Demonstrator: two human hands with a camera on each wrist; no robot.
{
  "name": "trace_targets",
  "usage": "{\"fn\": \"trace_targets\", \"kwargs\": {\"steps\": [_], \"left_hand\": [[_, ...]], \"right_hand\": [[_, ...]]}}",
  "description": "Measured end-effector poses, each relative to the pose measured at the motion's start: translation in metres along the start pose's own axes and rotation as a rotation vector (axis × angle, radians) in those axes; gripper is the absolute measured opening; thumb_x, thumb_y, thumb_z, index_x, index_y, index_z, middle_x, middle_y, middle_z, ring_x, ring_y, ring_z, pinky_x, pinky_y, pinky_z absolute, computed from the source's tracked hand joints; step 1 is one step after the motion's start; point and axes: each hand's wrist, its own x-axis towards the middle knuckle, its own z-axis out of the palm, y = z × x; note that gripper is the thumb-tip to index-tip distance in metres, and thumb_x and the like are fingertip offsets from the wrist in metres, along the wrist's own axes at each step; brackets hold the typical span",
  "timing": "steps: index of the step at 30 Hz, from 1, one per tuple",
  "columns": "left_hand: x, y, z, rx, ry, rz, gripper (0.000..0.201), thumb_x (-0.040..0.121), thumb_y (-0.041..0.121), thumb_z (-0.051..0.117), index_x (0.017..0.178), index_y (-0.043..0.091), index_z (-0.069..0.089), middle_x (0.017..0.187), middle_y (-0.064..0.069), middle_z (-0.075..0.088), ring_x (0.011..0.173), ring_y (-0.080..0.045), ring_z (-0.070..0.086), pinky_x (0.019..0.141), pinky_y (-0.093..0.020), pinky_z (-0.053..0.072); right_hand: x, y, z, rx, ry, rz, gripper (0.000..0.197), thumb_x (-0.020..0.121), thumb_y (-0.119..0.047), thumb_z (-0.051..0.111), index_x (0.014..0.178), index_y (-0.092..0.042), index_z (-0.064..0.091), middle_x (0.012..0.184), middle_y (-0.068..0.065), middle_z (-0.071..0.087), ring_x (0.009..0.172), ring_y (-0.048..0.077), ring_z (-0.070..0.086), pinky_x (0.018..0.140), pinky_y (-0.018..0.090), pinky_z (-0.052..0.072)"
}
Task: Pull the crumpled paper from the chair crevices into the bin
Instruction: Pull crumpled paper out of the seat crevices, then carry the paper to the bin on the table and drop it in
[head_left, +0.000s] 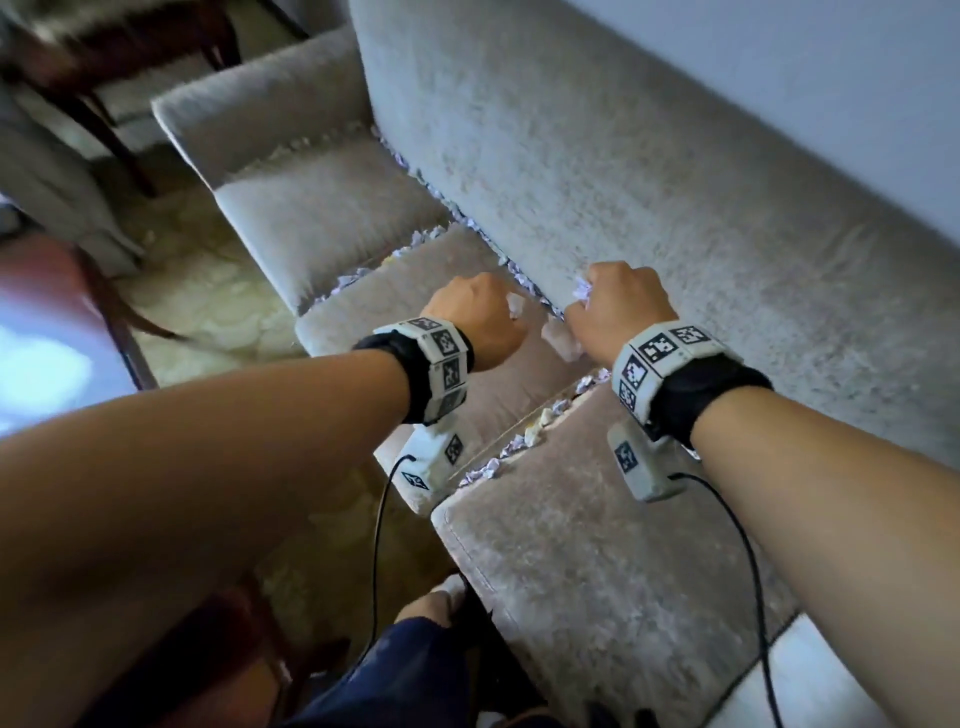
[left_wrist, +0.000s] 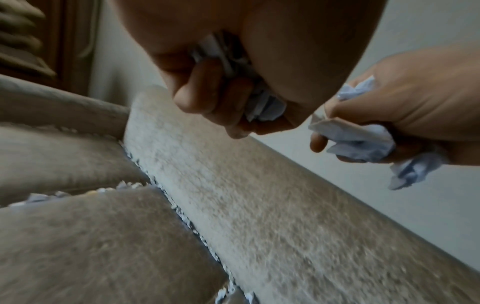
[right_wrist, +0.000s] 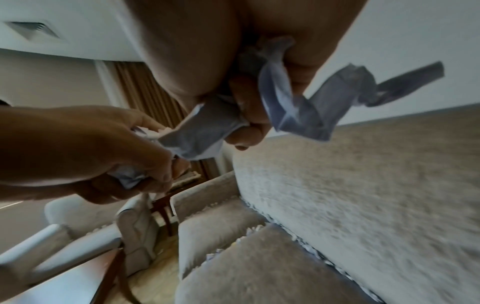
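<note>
Grey sofa (head_left: 623, 182) — paper-stuffed crevices (head_left: 524, 280); both fists full of crumpled paper (right_wrist: 298, 107).

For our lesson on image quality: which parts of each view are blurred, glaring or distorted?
Head view: overexposed glare at the left edge, the dark wooden chair smeared. Left wrist view: motion blur streaks the grey plush sofa backrest. Right wrist view: wide-angle bending, the pale blue crumpled paper soft and blurred.

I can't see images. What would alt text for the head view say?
Both hands, left hand and right hand, grip crumpled paper above a grey sofa. More paper scraps fill the gaps between its cushions.
</note>
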Motion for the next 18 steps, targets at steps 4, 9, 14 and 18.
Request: {"fn": "trace_targets", "kwargs": {"steps": [4,9,14,18], "left_hand": [[-0.05,-0.031,-0.047,-0.002,0.135,-0.055,0.015,0.082,0.031,0.057,0.09,0.021,0.064,0.094,-0.005,0.066,0.086,-0.029,0.061,0.065,-0.03,0.039],[-0.102,-0.082,-0.115,-0.055,0.307,-0.193,0.018,0.084,0.03,0.058,0.099,0.024,0.066,0.088,-0.005,0.061,0.083,-0.03,0.057,0.067,-0.029,0.041],[-0.124,-0.158,-0.174,-0.069,0.425,-0.341,0.025,0.082,0.037,0.059,0.104,0.027,0.066,0.096,-0.006,0.066,0.079,-0.026,0.056,0.066,-0.029,0.042],[-0.133,-0.225,-0.215,-0.095,0.472,-0.419,0.013,0.082,0.033,0.058,0.094,0.03,0.063,0.094,-0.004,0.066,0.082,-0.026,0.059,0.068,-0.029,0.045]], "right_hand": [[-0.026,-0.063,-0.011,-0.036,-0.018,-0.166,0.036,0.087,-0.016,0.054,0.06,-0.018,0.031,0.081,0.014,0.049,0.075,0.033,0.048,0.066,0.029,0.035],[-0.044,-0.155,-0.019,-0.097,-0.042,-0.375,0.012,0.087,-0.018,0.053,0.077,-0.012,0.05,0.096,0.023,0.062,0.085,0.037,0.056,0.067,0.03,0.037],[-0.035,-0.258,-0.006,-0.125,-0.013,-0.58,0.013,0.084,-0.022,0.055,0.083,-0.01,0.059,0.101,0.022,0.067,0.093,0.039,0.059,0.071,0.032,0.042],[-0.013,-0.341,0.026,-0.179,-0.045,-0.67,0.018,0.075,-0.038,0.05,0.072,-0.021,0.047,0.097,0.013,0.069,0.087,0.037,0.06,0.075,0.035,0.052]]}}
